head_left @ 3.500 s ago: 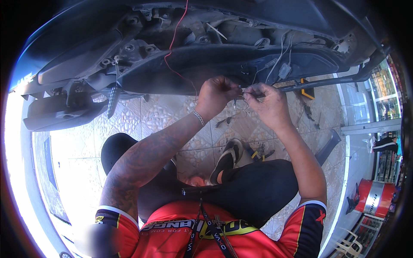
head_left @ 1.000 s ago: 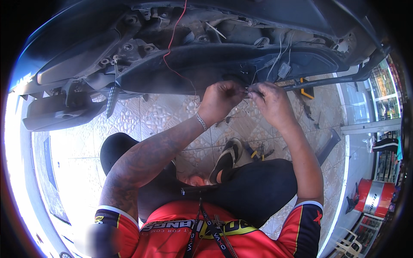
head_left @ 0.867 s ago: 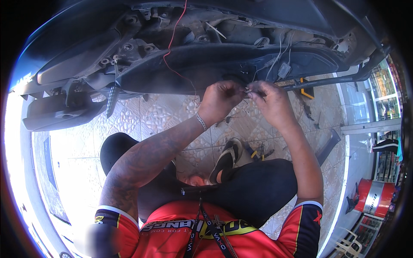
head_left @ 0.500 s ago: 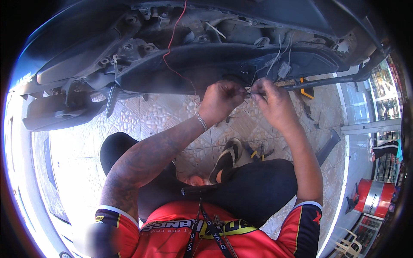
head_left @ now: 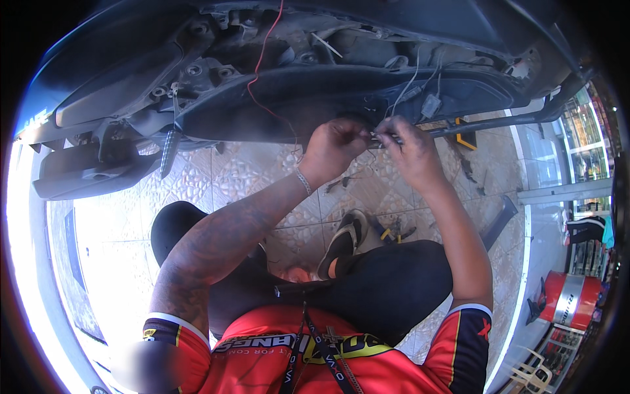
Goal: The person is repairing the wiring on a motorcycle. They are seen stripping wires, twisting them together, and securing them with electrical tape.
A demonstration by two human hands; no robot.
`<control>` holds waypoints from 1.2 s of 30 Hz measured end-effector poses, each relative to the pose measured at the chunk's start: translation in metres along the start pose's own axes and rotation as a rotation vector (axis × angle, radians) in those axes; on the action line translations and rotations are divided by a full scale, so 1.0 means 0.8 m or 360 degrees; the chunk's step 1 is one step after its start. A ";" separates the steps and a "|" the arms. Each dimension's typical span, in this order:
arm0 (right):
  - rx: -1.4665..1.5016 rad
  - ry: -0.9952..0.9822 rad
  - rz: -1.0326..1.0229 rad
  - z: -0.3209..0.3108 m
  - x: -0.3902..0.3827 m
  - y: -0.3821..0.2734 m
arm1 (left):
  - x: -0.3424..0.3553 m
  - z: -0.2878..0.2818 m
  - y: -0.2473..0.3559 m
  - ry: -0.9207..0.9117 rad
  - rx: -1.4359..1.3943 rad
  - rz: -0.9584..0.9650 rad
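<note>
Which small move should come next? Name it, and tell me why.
Probably steady the left hand and let the right hand make a slight twist: the two pinch close together at a small piece, too tiny to identify, and a pale wire runs down toward the right hand.

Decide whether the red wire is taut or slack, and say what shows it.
Slack: the red wire bends sharply partway down, then curves on toward the left hand instead of running straight.
</note>
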State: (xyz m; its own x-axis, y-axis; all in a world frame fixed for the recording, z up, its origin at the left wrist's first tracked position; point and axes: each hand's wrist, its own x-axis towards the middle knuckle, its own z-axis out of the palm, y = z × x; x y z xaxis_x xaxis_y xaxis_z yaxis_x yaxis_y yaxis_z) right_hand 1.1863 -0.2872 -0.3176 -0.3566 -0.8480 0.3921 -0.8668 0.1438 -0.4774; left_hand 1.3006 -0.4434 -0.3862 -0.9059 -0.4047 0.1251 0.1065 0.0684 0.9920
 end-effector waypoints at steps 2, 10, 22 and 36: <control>-0.0102 -0.0013 -0.0165 -0.001 -0.002 0.009 | 0.000 0.000 -0.001 -0.0003 0.0014 -0.0023; -0.0441 -0.0026 -0.0498 -0.005 -0.006 0.018 | 0.000 0.000 -0.007 -0.0025 -0.0060 -0.0025; 0.0881 -0.0629 0.1116 0.010 0.005 0.015 | -0.004 0.002 -0.025 -0.0098 0.0090 -0.0077; -0.0016 0.0097 0.0115 0.008 -0.005 0.005 | 0.008 0.001 -0.010 0.0015 -0.0043 -0.0084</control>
State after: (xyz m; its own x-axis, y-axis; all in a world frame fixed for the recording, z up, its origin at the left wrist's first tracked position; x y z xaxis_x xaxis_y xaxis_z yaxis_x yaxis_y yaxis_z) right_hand 1.1862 -0.2865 -0.3258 -0.4389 -0.8025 0.4043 -0.8413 0.2089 -0.4986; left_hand 1.2935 -0.4462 -0.3935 -0.9067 -0.4155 0.0728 0.0699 0.0222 0.9973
